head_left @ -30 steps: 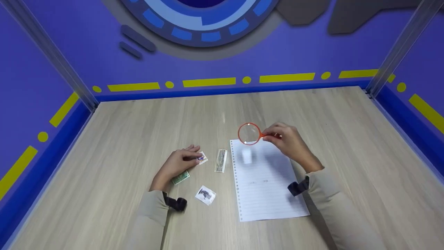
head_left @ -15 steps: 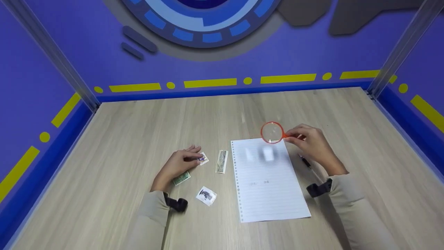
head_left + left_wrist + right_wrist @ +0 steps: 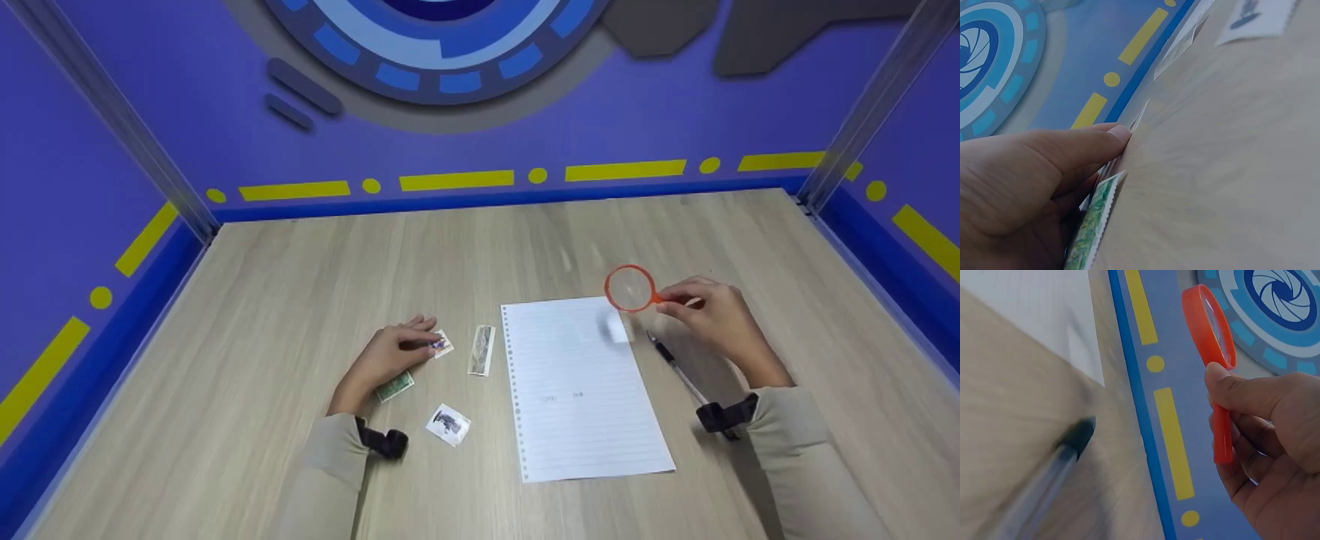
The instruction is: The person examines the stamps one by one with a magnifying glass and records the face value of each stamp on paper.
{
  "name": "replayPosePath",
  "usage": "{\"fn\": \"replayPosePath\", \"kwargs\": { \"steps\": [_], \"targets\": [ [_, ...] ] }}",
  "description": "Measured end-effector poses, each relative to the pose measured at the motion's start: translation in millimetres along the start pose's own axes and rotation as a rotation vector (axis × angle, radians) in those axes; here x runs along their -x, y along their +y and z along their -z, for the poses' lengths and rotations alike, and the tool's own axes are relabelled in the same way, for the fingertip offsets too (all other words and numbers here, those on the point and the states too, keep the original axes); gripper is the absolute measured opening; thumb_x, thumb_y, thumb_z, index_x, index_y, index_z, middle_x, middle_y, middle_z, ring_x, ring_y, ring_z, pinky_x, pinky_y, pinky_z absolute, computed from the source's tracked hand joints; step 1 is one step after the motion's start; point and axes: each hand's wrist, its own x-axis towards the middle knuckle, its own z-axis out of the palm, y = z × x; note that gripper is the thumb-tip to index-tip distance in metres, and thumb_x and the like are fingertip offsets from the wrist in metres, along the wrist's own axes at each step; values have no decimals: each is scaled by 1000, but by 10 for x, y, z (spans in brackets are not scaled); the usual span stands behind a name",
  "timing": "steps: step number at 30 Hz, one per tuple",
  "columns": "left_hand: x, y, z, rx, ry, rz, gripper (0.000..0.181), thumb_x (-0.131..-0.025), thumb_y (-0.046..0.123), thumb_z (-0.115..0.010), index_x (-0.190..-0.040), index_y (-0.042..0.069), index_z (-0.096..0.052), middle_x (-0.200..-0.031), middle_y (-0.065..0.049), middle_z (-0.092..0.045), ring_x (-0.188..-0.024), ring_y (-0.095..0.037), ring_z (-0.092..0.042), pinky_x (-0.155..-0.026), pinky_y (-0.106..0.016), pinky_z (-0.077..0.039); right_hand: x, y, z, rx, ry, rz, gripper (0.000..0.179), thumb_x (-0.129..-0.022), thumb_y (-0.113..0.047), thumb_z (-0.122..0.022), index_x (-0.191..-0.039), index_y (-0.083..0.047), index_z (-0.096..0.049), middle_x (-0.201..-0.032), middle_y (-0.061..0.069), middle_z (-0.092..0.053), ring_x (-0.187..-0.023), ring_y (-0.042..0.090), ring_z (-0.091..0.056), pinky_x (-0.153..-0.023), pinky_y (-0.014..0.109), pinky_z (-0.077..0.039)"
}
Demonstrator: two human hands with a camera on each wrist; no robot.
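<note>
My right hand [image 3: 712, 311] pinches the handle of an orange-red magnifying glass [image 3: 630, 288], its thumb pressing the neck below the rim in the right wrist view. The lens is raised over the top right corner of a lined paper sheet [image 3: 577, 435]. On the table, my left hand [image 3: 386, 356] has its thumb and a finger together on the left edge of a small colourful stamp [image 3: 442, 343], partly hidden by the fingers. A green stamp [image 3: 395, 386] lies beside that hand's wrist; its perforated edge shows in the left wrist view.
A narrow grey stamp [image 3: 481, 350] lies left of the paper, and a white stamp with a dark figure [image 3: 448, 424] lies nearer me. Right of the paper is a pen [image 3: 679, 367], partly under my right wrist camera. Blue-purple panels [image 3: 465, 150] enclose the wooden table [image 3: 337, 262].
My right hand has carried the magnifying glass rightward, from the paper's top left to its top right corner, and the pen has come into view. My left hand stays on the stamp.
</note>
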Motion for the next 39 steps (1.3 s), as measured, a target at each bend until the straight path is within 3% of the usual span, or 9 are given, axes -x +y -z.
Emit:
{"fn": "replayPosePath", "kwargs": {
  "steps": [9, 14, 25, 33, 39],
  "targets": [
    [-11, -12, 4, -12, 1, 10, 26, -88, 9, -68, -113, 7, -72, -140, -10, -53, -142, -30, -34, -120, -46, -22, 96, 211, 157, 27, 27, -55, 15, -79, -5, -76, -92, 2, -74, -89, 17, -71, -74, -17, -49, -65, 0, -42],
    [-14, -16, 4, -17, -2, -2, 26, -88, 10, -68, -113, 7, -72, -140, -11, -53, -142, -31, -35, -120, -47, -22, 158, 302, 274, 62, 28, -126, 18, -80, -9, -76, -93, 3, -74, -90, 19, -71, -74, -18, -45, -62, 4, -41],
    [-15, -20, -18, 10, 4, 14, 26, -87, 7, -68, -113, 6, -72, -140, -10, -53, -142, -28, -34, -120, -44, -23, 332, 547, 548, 90, -47, -366, 37, -86, -28, -72, -104, 4, -70, -102, 24, -69, -71, -18, -46, -62, 4, -42],
    [-13, -1, -11, 2, 5, 15, 26, -87, 7, -68, -112, 5, -72, -141, -11, -53, -142, -29, -34, -120, -45, -22, 456, 741, 677, 110, -96, -435, 47, -85, -34, -72, -108, 7, -68, -105, 26, -67, -71, -15, -46, -60, 8, -43],
    [-6, 3, -4, 1, 7, 27, 26, -87, 8, -68, -114, 6, -71, -141, -10, -53, -143, -28, -33, -120, -44, -22, 498, 830, 697, 118, -142, -485, 45, -86, -30, -72, -107, 9, -66, -96, 21, -69, -68, -3, -51, -55, 14, -47]
  ]
}}
